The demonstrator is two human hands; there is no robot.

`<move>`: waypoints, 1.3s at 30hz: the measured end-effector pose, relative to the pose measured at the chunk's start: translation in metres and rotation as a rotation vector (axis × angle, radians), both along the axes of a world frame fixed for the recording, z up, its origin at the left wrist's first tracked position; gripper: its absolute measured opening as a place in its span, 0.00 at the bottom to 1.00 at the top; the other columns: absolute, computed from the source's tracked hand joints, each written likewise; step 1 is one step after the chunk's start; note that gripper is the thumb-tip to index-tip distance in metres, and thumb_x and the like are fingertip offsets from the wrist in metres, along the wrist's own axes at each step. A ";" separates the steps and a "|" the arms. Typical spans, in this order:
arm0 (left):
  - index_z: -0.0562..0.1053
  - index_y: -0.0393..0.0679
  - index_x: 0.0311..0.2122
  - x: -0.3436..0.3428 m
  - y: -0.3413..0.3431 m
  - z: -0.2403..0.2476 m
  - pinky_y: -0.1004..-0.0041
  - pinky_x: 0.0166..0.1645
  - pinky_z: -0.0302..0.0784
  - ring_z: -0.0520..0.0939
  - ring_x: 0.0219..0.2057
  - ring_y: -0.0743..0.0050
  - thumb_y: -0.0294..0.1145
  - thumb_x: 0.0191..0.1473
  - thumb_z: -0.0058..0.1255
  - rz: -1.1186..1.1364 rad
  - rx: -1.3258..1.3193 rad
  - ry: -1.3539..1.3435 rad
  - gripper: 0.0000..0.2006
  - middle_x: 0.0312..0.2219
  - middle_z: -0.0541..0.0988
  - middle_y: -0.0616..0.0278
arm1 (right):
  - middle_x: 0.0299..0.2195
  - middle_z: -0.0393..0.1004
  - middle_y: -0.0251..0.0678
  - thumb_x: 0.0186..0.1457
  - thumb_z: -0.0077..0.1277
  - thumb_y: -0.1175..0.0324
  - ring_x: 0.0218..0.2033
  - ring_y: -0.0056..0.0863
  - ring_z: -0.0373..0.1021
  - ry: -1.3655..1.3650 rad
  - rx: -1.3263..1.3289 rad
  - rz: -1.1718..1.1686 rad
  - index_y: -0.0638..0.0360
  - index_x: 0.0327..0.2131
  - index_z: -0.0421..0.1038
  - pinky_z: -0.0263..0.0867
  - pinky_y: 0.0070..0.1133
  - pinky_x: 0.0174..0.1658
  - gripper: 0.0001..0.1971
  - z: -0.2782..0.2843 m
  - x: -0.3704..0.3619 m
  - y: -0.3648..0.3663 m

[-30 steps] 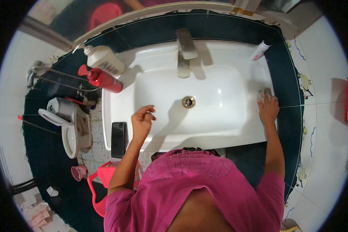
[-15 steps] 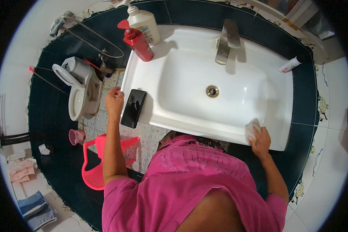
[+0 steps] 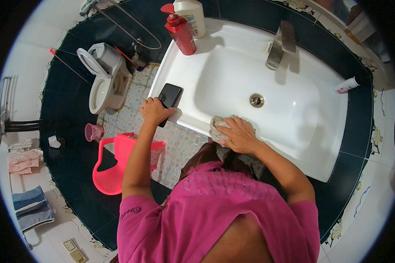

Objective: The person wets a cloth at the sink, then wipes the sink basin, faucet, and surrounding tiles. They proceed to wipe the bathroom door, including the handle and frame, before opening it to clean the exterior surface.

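Note:
My left hand is at the sink's left front corner, over the lower part of a black phone. Its fingers lie along one side of the phone and its thumb crosses to the other. My right hand is closed over a crumpled greyish cloth, pressing it on the front rim of the white sink. Part of the cloth is hidden under the palm and fingers.
A red pump bottle and a white pump bottle stand at the sink's back left. The metal faucet rises behind the drain. A small white bottle is at the right. A pink chair and a toilet stand left.
My right hand has moved left along the front rim with the cloth. The left hand has come right, from beside the sink onto the phone. The whole view has shifted.

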State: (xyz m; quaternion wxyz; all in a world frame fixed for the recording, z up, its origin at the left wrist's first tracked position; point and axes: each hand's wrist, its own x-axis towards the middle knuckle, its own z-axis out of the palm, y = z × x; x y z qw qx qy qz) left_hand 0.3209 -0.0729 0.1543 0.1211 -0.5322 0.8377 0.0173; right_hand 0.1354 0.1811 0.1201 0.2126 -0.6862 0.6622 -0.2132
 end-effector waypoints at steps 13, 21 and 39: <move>0.74 0.31 0.28 0.021 -0.032 0.005 0.66 0.33 0.72 0.78 0.28 0.56 0.52 0.25 0.56 0.155 0.468 0.473 0.29 0.25 0.77 0.48 | 0.48 0.57 0.36 0.46 0.51 0.58 0.45 0.36 0.54 0.108 0.103 -0.089 0.45 0.50 0.63 0.53 0.32 0.45 0.24 0.012 0.029 -0.037; 0.72 0.29 0.32 0.082 -0.060 0.032 0.72 0.31 0.70 0.75 0.26 0.68 0.44 0.29 0.59 0.132 0.536 0.808 0.27 0.25 0.75 0.53 | 0.45 0.54 0.43 0.49 0.49 0.59 0.46 0.44 0.53 -0.097 0.149 -0.649 0.44 0.54 0.52 0.56 0.39 0.47 0.29 -0.054 0.031 -0.164; 0.70 0.30 0.38 0.139 -0.089 0.028 0.79 0.28 0.66 0.70 0.23 0.79 0.34 0.32 0.58 0.226 0.558 0.940 0.25 0.23 0.71 0.65 | 0.44 0.61 0.35 0.47 0.49 0.56 0.43 0.40 0.58 0.418 0.022 -1.040 0.39 0.46 0.67 0.58 0.39 0.42 0.20 -0.024 -0.108 -0.265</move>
